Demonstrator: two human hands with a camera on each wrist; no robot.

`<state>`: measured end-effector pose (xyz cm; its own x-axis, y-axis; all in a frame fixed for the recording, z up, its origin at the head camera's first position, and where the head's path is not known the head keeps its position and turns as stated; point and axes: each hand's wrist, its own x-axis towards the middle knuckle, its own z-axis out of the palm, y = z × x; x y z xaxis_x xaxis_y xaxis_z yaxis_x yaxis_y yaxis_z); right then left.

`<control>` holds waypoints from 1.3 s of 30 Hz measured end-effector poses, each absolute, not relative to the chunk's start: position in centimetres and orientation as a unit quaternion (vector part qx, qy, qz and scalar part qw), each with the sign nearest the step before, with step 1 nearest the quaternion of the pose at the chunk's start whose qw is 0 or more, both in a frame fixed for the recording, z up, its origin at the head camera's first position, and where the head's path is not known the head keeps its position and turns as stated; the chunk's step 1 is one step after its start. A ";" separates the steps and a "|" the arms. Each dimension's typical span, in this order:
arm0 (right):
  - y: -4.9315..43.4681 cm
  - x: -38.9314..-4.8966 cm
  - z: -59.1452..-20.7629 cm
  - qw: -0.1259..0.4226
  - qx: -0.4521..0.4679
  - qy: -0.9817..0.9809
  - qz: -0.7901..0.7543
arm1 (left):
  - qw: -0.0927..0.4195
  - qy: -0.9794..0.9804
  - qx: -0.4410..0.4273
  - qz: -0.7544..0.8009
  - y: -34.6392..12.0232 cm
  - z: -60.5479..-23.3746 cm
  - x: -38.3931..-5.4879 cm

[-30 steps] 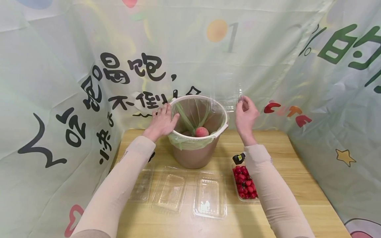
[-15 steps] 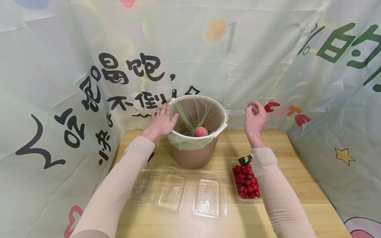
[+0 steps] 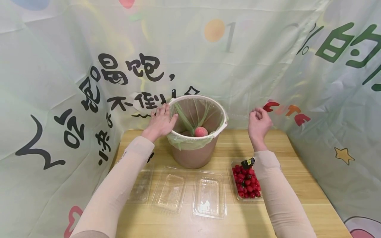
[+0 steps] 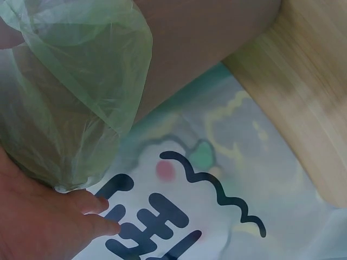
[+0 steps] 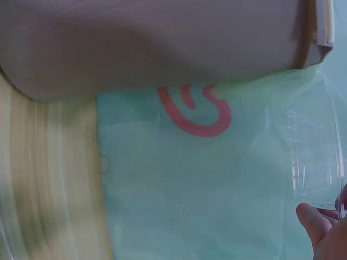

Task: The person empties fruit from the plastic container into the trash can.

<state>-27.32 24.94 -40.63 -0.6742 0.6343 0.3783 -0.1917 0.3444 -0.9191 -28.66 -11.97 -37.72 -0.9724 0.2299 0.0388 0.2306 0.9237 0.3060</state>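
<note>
My left hand [image 3: 160, 122] rests on the left rim of a brownish-pink bin [image 3: 194, 157], its fingers straight. A pale green bag [image 3: 190, 142] lines the bin and folds over its rim. Inside lies a peach [image 3: 201, 132]. To the right of the bin, my right hand [image 3: 260, 124] is raised above the table. Between thumb and fingers it pinches the edge of a clear plastic container [image 5: 314, 157], plain in the right wrist view, close by the bin's rim. In the head view that container is almost invisible against the pale cloth.
Clear plastic containers [image 3: 209, 195] stand in a row on the wooden table [image 3: 294, 201], one partly behind my left arm. A container of small red fruits [image 3: 246, 185] sits at their right, beside my right sleeve. Printed cloth [image 3: 190, 39] hangs behind and at both sides.
My right hand has moved to the right and slightly down, away from the bin's opening, with the clear container still pinched. The left hand has stayed on the rim.
</note>
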 end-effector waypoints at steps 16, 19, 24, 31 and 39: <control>25.9 -27.0 -42.5 0.361 -0.169 -0.730 0.555 | -0.001 -0.982 -0.118 -0.151 -12.0 -37.9 -28.8; 26.1 -27.0 -43.0 0.357 -0.173 -0.729 0.557 | -0.002 -0.981 -0.118 -0.152 -12.1 -37.8 -28.7; 26.3 -27.0 -43.7 0.342 -0.181 -0.734 0.559 | -0.005 -0.982 -0.118 -0.149 -12.1 -37.7 -28.6; 26.6 -26.6 -44.5 0.315 -0.195 -0.750 0.549 | -0.005 -0.982 -0.119 -0.148 -12.1 -37.7 -28.6; 27.0 -26.4 -45.8 0.293 -0.206 -0.762 0.539 | -0.003 -0.981 -0.120 -0.151 -12.0 -37.6 -28.6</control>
<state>-26.39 27.01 -45.82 -0.7434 0.6297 0.2253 -0.0032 0.3336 -0.9427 -28.55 -11.99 -37.64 -0.9713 0.2358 0.0309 0.2341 0.9259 0.2965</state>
